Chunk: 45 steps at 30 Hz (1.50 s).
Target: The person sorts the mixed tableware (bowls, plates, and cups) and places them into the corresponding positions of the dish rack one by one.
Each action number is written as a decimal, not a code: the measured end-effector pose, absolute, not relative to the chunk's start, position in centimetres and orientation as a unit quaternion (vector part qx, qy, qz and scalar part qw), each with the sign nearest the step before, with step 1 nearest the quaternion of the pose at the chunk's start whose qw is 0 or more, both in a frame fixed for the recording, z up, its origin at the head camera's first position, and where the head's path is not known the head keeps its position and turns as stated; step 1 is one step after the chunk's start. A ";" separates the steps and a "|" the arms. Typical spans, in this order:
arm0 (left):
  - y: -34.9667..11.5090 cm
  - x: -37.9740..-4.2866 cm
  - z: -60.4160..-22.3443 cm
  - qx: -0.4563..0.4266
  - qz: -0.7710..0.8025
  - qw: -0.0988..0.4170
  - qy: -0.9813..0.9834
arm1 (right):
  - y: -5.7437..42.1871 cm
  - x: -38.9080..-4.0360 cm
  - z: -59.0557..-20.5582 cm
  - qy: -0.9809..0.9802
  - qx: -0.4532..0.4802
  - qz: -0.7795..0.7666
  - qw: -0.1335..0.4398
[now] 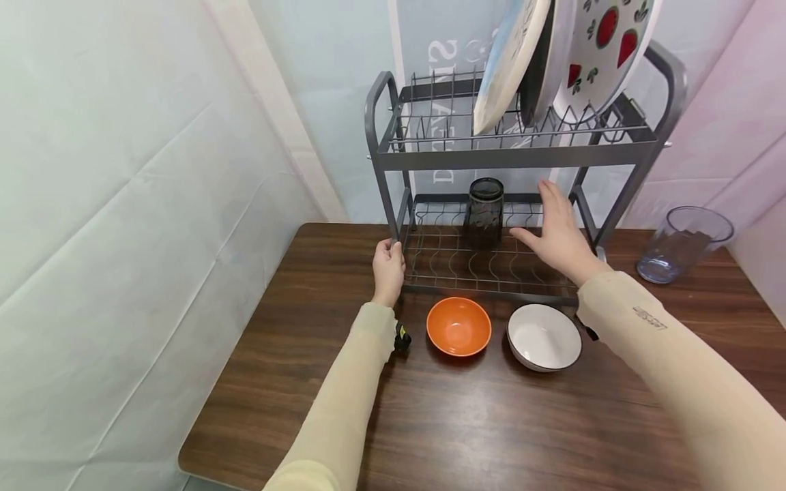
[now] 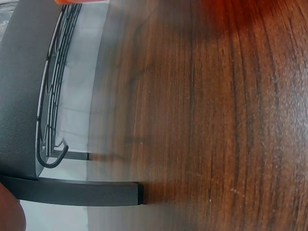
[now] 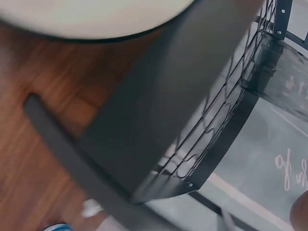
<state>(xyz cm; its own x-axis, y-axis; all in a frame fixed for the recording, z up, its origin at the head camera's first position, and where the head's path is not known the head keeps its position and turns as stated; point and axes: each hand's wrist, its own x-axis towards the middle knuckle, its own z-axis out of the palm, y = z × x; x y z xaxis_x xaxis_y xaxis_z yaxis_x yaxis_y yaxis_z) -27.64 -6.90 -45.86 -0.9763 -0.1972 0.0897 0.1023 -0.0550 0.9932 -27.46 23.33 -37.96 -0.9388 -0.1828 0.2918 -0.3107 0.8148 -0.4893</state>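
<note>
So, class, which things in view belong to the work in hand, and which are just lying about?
Likely in the work:
- dish rack, its front post gripped by the left hand
- dark glass on the lower tier, beside the open right hand

Seemingly idle for now:
- orange bowl and white bowl, before the rack
- clear cup, to its right
- plates, upper tier

The left hand [image 1: 387, 269] curls in a grip while the right hand [image 1: 560, 239] reaches forward, thumb spread wide.
</note>
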 end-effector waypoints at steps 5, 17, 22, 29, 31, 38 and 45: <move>-7.0 -27.7 -46.0 0.041 -0.722 0.109 -0.683 | 24.8 -25.9 -38.3 -0.946 0.137 0.266 0.127; -7.1 -28.0 -46.1 0.045 -0.727 0.114 -0.675 | 28.4 -22.3 -40.0 -0.921 0.186 0.254 0.230; -7.1 -28.0 -46.0 0.045 -0.729 0.116 -0.673 | 30.4 -21.4 -41.1 -0.865 0.208 0.265 0.371; -7.0 -28.1 -46.1 0.047 -0.727 0.115 -0.675 | 32.8 -20.9 -42.0 -0.813 0.157 0.299 0.474; -7.0 -28.2 -46.1 0.048 -0.727 0.117 -0.674 | 33.4 -20.9 -42.2 -0.811 0.132 0.310 0.479; -6.7 -28.1 -46.1 0.047 -0.735 0.118 -0.666 | 35.9 -20.5 -43.3 -0.806 0.028 0.356 0.472; -6.7 -27.9 -46.1 0.044 -0.737 0.113 -0.665 | 38.0 -20.5 -44.2 -0.813 -0.112 0.416 0.392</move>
